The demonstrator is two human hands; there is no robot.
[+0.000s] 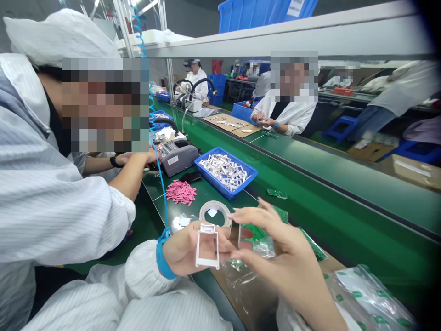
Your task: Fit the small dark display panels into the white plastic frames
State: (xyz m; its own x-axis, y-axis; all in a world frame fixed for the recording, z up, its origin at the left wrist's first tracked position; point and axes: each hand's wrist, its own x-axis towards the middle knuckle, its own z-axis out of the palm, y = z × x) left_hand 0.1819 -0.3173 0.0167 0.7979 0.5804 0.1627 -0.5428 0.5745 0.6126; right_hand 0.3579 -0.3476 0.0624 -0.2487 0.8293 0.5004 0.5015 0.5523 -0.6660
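Note:
My left hand (pixel 181 248), with a blue band at its wrist, lies palm up with a small white plastic frame (pixel 207 262) held on its fingers. The frame is rectangular with an open middle and a tab at its far end. My right hand (pixel 280 246) is just right of it, thumb and fingertips curved around a thin flat piece (pixel 240 236) seen edge-on. What kind of piece it is, I cannot tell. Fingertips of my left hand show behind that piece. Below and beyond my hands are clear plastic bags (pixel 253 280) and green circuit boards (pixel 282 214).
A roll of tape (pixel 203 209), pink strips (pixel 181 192), a blue tray (pixel 253 177) of white parts and a grey machine (pixel 177 158) stand on the bench. A co-worker (pixel 69 184) sits close on my left; a coiled blue hose (pixel 151 99) hangs between us. Bagged boards (pixel 372 299) lie right.

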